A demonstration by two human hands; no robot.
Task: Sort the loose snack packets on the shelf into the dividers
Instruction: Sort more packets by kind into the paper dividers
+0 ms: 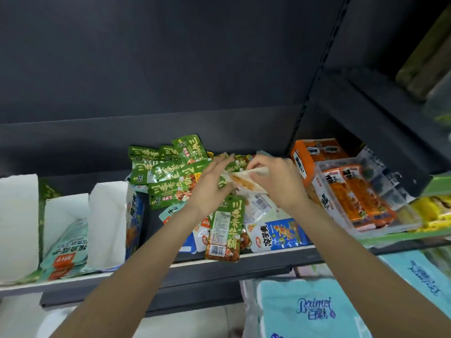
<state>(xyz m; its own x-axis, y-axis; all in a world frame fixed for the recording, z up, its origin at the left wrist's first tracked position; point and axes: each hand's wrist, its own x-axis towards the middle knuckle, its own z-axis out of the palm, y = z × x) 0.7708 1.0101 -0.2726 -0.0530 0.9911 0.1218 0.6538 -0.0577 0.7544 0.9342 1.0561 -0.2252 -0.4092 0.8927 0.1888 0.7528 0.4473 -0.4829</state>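
A heap of loose snack packets lies on the dark shelf [268,257]: several green ones [166,176] at the back, a green one [225,230] near the front edge, blue-and-white ones [280,234] at the front right. My right hand [275,184] pinches a pale clear packet [244,182] above the heap. My left hand [211,184] touches that packet's left end with straight fingers. White dividers [107,220] stand at the left, and between them lie pale green packets [66,250].
A clear bin [380,191] of orange packets stands at the right, beside an orange box [314,152]. Yellow packs [432,211] lie further right. Below the shelf hang pale blue tissue packs [307,311]. A slotted upright post [314,81] splits the shelving.
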